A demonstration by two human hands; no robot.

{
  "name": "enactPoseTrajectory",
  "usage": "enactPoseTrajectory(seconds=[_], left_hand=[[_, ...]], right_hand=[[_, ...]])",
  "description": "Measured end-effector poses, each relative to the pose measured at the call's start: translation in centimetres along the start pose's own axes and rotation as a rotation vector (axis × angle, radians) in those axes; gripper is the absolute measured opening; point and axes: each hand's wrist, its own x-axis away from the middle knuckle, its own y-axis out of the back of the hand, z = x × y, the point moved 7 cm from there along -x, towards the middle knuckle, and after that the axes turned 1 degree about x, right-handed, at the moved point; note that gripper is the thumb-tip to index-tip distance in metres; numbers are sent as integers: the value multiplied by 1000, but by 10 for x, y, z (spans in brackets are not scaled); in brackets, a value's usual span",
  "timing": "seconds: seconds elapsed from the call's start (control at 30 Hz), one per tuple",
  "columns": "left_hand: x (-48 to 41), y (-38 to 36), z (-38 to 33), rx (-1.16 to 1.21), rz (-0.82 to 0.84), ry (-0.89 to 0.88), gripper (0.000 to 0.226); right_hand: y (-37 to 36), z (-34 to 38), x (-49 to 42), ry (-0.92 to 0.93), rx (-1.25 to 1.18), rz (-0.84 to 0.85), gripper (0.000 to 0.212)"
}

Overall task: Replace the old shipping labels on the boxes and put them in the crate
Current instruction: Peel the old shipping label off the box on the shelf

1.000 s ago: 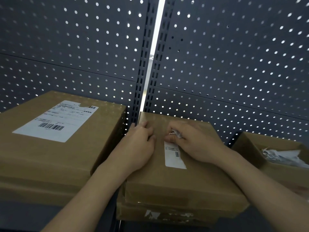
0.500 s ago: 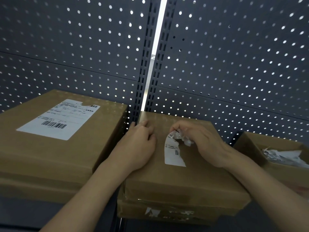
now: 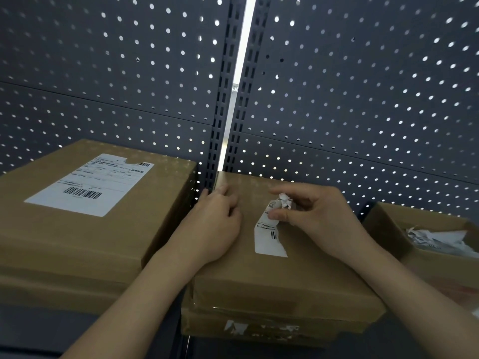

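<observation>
At lower centre, a box [image 3: 285, 283] sat on a stack. The left hand [image 3: 215, 224] rested loosely on its top. The right hand [image 3: 318, 218] pinched its crumpled, half-peeled old label [image 3: 269, 242]: barcode visible, print unreadable. At left, a second box [image 3: 77, 242] bore a barcoded sheet [image 3: 88, 185]. At the right edge, a carton [image 3: 388, 229] held paper scraps [image 3: 438, 239].

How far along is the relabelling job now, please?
Done: torn label scraps lie in the open carton. In hand: the right hand pinches the half-peeled label on the middle box, left hand steadying. Left: the left box bears a full label; no new label shows.
</observation>
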Motion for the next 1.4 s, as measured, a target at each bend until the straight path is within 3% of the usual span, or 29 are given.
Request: enactPoseTrajectory(seconds=[0.17,0.33,0.47,0.53,0.7,0.8,0.9,1.13,1.4], left_hand=[[-1,-1,-2,8,1,-9,33],[-1,-2,0,7,13,-4,33],[0,0,-1,4,16,13,34],[1,1,-2,1,14,16,35],[3,2,-4,3,10,19,35],[1,1,-4,7,15,23,36],[1,0,-3,-3,14,17,37],[2,2,-4,1,15,17,36],[4,4,-3,-37,20,42,39]], right_hand=[[5,23,7,178,74,-84,29],[-15,14,5,53,89,175,68],[-24,13,14,-41,-24,371,47],[-23,12,14,-29,4,377,44],[-15,6,8,-105,-109,253,63],[-16,6,7,-125,-67,272,35],[-25,10,11,-128,3,354,23],[-25,21,23,-52,85,415,31],[-13,34,29,13,-14,236,21]])
